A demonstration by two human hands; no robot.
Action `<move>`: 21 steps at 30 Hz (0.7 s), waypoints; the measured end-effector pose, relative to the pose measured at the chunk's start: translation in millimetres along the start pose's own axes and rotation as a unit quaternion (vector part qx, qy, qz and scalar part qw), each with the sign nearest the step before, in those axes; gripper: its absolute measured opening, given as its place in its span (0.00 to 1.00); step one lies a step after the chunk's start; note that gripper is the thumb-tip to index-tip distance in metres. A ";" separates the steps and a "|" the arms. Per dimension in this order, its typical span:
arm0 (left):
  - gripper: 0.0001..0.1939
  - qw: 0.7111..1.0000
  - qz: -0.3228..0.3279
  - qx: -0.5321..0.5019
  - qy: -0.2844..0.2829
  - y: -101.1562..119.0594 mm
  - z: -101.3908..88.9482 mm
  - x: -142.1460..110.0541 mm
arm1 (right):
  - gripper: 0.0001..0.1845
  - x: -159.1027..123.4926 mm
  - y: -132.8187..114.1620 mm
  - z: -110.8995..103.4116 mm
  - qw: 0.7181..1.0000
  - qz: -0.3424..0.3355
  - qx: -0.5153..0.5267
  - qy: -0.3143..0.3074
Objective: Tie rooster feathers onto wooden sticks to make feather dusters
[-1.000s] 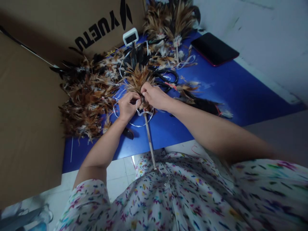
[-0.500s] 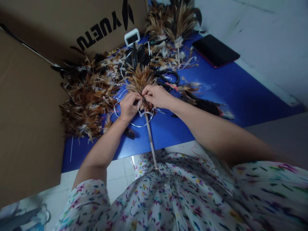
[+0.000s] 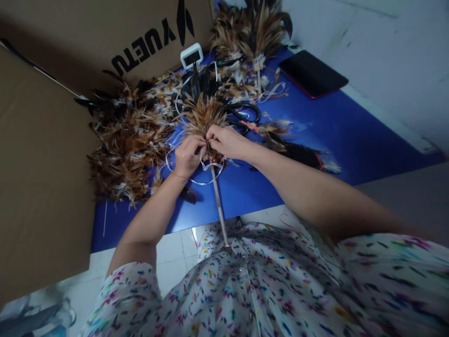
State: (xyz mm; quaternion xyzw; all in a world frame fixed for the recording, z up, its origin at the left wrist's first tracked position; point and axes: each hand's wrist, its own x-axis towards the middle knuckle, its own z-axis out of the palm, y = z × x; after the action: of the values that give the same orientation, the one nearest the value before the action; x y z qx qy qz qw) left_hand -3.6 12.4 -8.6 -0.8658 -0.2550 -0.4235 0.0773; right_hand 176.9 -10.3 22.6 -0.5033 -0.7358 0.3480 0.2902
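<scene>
Brown-and-black feather bundle (image 3: 205, 116) is over the blue flat tabletop (image 3: 250, 189), its thin wooden stick (image 3: 219, 206) crossing the near edge. Left hand (image 3: 188, 154) and right hand (image 3: 227, 141) pinch the bundle's base between thumbs and fingers (exact strand hidden). Shiny white ribbon (image 3: 206, 183) loops by the stick. Black flat tablet (image 3: 313, 73) lies along the right edge.

The right hand (image 3: 228, 142) has shifted slightly toward the stick (image 3: 219, 206).
</scene>
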 end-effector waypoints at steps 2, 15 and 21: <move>0.04 1.000 -0.006 -0.013 0.002 -0.1 0.2 0.4 | 0.09 -0.1 -0.1 0.3 1.000 -0.011 -0.020 0.011; 0.07 0.998 -0.059 -0.016 -0.024 -0.5 2.0 -0.6 | 0.13 -2.3 4.1 1.9 0.999 -0.005 0.032 0.014; 0.06 0.999 -0.040 -0.013 -0.014 -0.2 2.2 0.0 | 0.09 -3.0 0.4 0.4 0.999 -0.001 0.036 0.004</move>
State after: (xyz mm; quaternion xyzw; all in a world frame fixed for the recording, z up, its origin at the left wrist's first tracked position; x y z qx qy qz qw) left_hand -2.1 13.3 -10.0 -0.8616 -0.2848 -0.4177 0.0455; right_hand 177.8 -13.1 21.9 -0.4933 -0.7220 0.3725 0.3110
